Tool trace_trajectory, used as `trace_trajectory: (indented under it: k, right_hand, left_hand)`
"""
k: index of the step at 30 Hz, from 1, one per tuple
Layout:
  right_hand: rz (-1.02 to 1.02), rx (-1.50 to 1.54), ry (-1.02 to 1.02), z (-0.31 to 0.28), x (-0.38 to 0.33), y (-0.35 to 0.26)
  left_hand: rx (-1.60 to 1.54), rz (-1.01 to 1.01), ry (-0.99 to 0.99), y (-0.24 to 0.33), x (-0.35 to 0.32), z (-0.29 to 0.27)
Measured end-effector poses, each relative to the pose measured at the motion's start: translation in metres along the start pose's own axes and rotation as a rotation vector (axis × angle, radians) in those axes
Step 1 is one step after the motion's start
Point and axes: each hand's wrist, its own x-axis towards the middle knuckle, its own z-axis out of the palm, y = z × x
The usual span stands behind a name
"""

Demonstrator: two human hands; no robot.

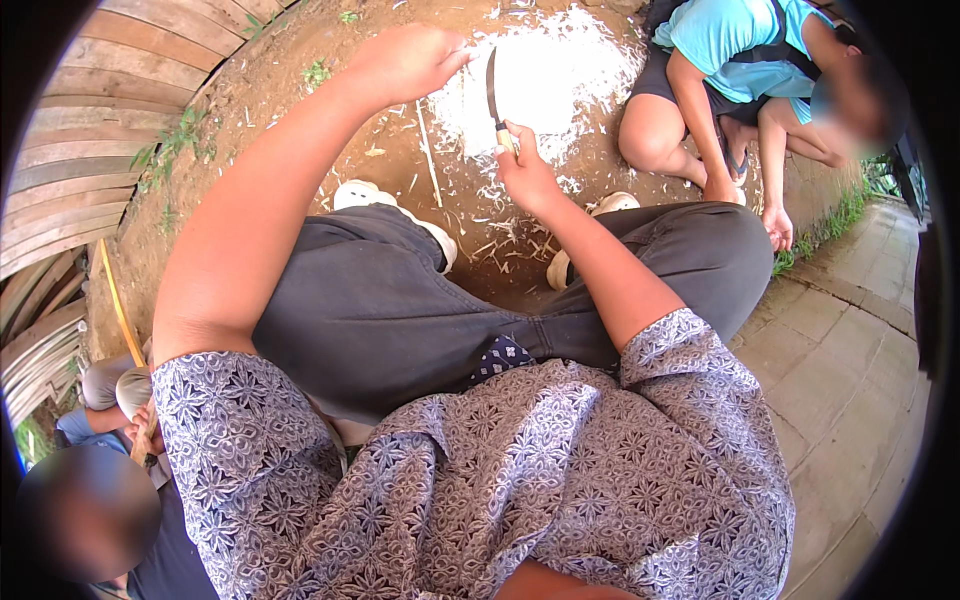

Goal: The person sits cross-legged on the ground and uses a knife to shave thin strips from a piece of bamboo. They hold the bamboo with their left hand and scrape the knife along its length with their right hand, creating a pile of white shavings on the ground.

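A knife with a narrow, slightly curved dark blade [491,86] and a light handle is gripped in my right hand [528,172]. The blade points away from me, over a pile of pale shavings [575,85] on the dirt. My left hand [415,62] is closed at the far left edge of the pile, its fingers pinched together. Glare washes out whatever lies at its fingertips, so I cannot make out what it holds. Between my left shoe and the pile, a thin pale stick [429,155] lies on the ground.
To the right, a person in a light blue shirt [725,40] squats beside the shavings. Another person [170,530] sits at the lower left near a long yellowish strip [120,305]. Wooden planks [85,140] line the left side, and paving [840,350] runs along the right.
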Motion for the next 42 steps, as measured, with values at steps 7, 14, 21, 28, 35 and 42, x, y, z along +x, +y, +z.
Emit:
trace_trajectory:
  k: [7, 14, 21, 28, 35, 42]
  right_hand:
    - [-0.209, 0.159, 0.266, -0.016, -0.014, -0.060]
    - [-0.005, -0.179, 0.043, -0.011, -0.003, -0.015]
    - [-0.279, 0.150, 0.339, -0.015, -0.005, -0.056]
    - [0.127, -0.330, 0.001, -0.016, 0.012, 0.021]
    - [-0.163, 0.192, 0.213, -0.021, -0.006, -0.058]
    - [-0.059, 0.011, 0.139, -0.018, -0.018, -0.015]
  left_hand:
    - [-0.053, 0.004, 0.048, -0.006, -0.004, 0.007]
    - [-0.026, 0.059, 0.052, 0.003, 0.001, 0.007]
    - [-0.048, 0.051, 0.063, -0.003, 0.001, 0.013]
    - [-0.007, 0.059, 0.077, 0.007, -0.001, 0.007]
    - [-0.148, 0.075, 0.031, 0.002, 0.000, 0.013]
    - [-0.576, -0.015, -0.089, 0.000, 0.003, 0.019]
